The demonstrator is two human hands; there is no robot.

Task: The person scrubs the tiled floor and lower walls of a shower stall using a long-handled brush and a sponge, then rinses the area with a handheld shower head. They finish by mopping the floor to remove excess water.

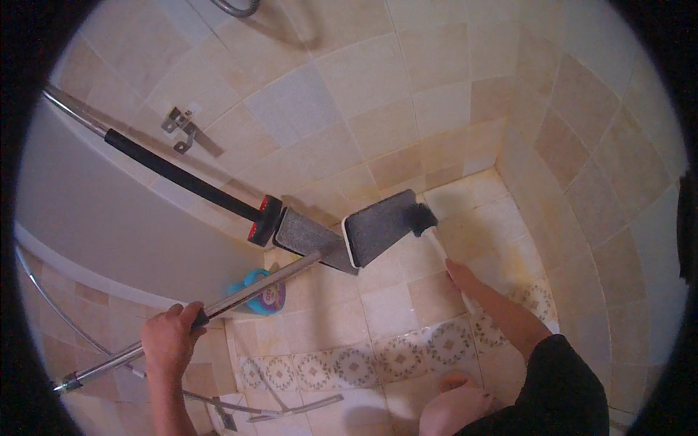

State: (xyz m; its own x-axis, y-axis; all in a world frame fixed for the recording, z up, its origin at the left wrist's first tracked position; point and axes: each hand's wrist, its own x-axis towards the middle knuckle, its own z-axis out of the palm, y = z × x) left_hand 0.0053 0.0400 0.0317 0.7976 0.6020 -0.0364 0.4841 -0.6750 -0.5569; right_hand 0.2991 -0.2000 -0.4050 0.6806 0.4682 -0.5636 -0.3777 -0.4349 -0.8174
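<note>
My left hand (172, 338) grips a metal pole (256, 286) at lower left. The pole slants up to the right, and its far end reaches a flat mop head with a grey pad (379, 229), tilted off the tiled floor (387, 305). My right hand (461, 275) is closed around the white handle of a brush (433, 242). Its black bristles (422, 219) touch the right end of the grey pad. Just left of that pad is a second grey flat pad (311, 237), partly hidden behind the pole's end.
A black-gripped pole (180, 171) with a red and black end piece (265, 220) slants along the tiled wall. Below stands a blue bottle (264, 294), partly behind my pole. A squeegee-like tool (297, 409) lies low. A metal bracket (180, 128) is on the wall. My bare foot (455, 403) shows.
</note>
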